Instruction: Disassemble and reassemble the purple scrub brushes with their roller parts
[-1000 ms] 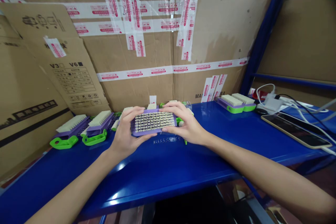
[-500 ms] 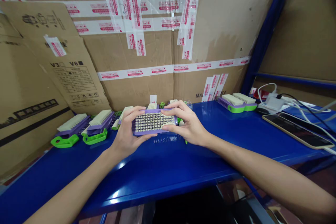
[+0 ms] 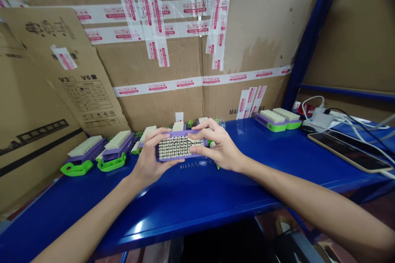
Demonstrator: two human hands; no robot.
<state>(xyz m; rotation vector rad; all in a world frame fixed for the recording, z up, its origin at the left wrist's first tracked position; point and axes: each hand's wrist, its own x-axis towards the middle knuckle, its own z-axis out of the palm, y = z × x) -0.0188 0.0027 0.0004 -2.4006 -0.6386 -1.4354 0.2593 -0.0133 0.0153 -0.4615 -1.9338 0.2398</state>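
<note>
A purple brush block (image 3: 177, 147) with pale bristle tufts facing me is held above the blue shelf (image 3: 197, 197). My left hand (image 3: 151, 160) grips its left end, thumb beneath and fingers curled over the top. Gripping the right end is my right hand (image 3: 219, 148), its fingers pressed along the top edge and onto the bristles. Just behind the hands lie several more purple and green brush parts (image 3: 188, 125), partly hidden.
Two purple brushes with green handles (image 3: 98, 154) lie at the left, two finished brushes (image 3: 277, 118) at the back right. A phone (image 3: 348, 152) and a white charger with cables (image 3: 319, 120) sit at the right. Taped cardboard boxes (image 3: 185, 57) wall the back.
The hands and the brush block have shifted slightly left; the right hand's fingers have closed further over the bristles.
</note>
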